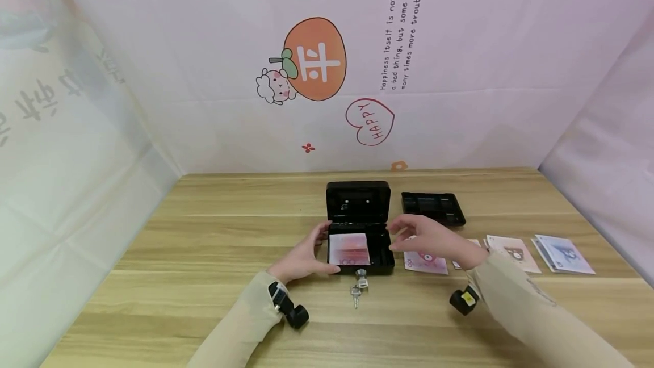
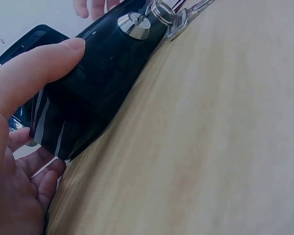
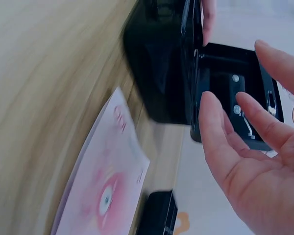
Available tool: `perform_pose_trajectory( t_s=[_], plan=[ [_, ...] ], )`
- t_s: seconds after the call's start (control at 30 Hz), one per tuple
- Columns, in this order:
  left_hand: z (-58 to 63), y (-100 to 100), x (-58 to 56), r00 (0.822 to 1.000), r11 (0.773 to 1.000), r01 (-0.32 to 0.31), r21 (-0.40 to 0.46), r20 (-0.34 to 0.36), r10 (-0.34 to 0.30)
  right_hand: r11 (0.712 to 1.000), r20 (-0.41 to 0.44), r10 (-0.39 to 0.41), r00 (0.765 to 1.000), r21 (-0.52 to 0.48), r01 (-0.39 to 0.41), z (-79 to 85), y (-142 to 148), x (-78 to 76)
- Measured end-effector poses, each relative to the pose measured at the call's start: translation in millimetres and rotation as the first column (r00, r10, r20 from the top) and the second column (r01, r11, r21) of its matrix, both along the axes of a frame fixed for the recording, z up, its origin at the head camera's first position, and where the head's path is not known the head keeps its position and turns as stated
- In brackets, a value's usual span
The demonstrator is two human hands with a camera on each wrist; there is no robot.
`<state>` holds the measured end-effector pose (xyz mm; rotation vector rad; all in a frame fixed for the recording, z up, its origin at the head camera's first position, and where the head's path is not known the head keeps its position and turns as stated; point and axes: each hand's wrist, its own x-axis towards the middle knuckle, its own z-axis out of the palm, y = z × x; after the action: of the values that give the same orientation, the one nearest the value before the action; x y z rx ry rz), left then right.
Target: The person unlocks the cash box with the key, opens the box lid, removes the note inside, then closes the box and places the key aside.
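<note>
A black cash box (image 1: 361, 270) stands on the table with its lid (image 1: 359, 191) raised. Inside, a pink stack of play banknotes (image 1: 349, 249) lies toward the left. My left hand (image 1: 301, 257) grips the box's left end, thumb on the front wall (image 2: 95, 68) and fingers (image 2: 44, 169) round the side. A key sits in the front lock (image 2: 134, 25), and another key (image 1: 356, 295) hangs from its ring. Over the box's right edge hovers my right hand (image 1: 428, 237), fingers relaxed and slightly bent, holding nothing; its fingertips (image 3: 211, 105) appear apart from the box.
Right of the box lie pink notes (image 1: 426, 263), partly under my right hand, then peach notes (image 1: 513, 253) and blue notes (image 1: 564, 254). A black compartment tray (image 1: 433, 207) rests behind them. A printed cloth (image 1: 449, 129) hangs along the table's back edge.
</note>
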<state>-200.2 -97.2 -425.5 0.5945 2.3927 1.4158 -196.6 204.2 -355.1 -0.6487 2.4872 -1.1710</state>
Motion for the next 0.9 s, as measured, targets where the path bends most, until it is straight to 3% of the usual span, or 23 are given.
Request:
perform_pose_trajectory(
  t_s=[0.53, 0.9],
  plan=[
    [0.3, 1.6, -0.1, 1.0, 1.0, -0.013, 0.015, 0.021, 0.012, 0.996, 0.09, 0.035, 0.995, 0.082, -0.043, -1.2, -46.9, -10.1],
    [-0.3, 1.3, -1.0, 1.0, 1.0, -0.009, 0.013, 0.029, 0.009, 0.97, 0.013, 0.043, 0.999, 0.238, -0.045, -1.9, -66.0, -9.7]
  ],
)
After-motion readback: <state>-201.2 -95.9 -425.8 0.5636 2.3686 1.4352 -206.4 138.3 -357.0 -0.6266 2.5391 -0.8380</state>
